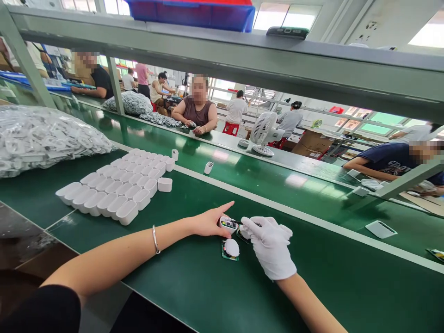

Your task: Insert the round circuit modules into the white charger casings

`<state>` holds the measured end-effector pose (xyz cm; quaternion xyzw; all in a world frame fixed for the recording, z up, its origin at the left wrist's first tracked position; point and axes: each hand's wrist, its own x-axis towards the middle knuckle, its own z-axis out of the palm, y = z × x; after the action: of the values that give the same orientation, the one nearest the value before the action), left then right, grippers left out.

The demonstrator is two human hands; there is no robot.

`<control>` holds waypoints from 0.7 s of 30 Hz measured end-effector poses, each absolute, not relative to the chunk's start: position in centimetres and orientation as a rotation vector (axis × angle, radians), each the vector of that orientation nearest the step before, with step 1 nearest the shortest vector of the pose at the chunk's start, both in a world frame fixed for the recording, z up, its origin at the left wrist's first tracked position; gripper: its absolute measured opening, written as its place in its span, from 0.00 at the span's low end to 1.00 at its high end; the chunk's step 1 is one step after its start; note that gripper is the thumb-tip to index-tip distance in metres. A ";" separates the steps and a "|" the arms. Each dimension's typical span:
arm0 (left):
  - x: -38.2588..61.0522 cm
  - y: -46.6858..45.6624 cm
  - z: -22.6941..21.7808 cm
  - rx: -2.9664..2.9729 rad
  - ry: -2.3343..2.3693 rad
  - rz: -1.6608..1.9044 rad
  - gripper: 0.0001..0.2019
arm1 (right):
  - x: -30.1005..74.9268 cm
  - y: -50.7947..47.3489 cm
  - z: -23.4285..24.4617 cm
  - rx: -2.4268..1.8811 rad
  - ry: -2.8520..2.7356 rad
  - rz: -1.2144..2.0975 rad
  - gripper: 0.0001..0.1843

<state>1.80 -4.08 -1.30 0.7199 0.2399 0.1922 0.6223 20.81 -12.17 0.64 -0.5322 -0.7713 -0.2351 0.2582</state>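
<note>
Stretching across the view, a green bench (215,286) carried everything, with a conveyor (243,173) running along its far side. A heap of bagged white parts (45,136) lay at far left, and beside it rows of white shells (114,189) stood packed together. Across the belt a co-worker (197,111) leaned on the far edge. Near the middle, the bare left hand (210,222) pinched a small white case (228,225) between thumb and fingers, forefinger stretched out. The gloved right hand (270,245) was closed round a thin dark tool (243,223), its tip at the case. Just below, a green board (230,249) with a white disc lay on the bench.
</note>
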 end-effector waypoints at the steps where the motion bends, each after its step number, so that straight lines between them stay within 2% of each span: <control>1: 1.8 -4.0 -1.3 1.651 0.548 0.439 0.52 | 20.8 -12.1 0.7 -1.436 -2.083 -0.636 0.19; 11: 1.6 -4.3 -1.0 1.705 0.556 0.451 0.50 | 20.9 -12.2 0.1 -1.438 -2.034 -0.562 0.17; 21: 1.6 -4.3 -0.8 1.720 0.577 0.451 0.49 | 20.5 -12.0 -0.1 -1.501 -2.029 -0.564 0.20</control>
<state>1.64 -4.35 -0.82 0.7402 0.2482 0.1943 0.5940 20.47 -12.00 -0.09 -0.5581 -0.7545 -0.2098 0.2743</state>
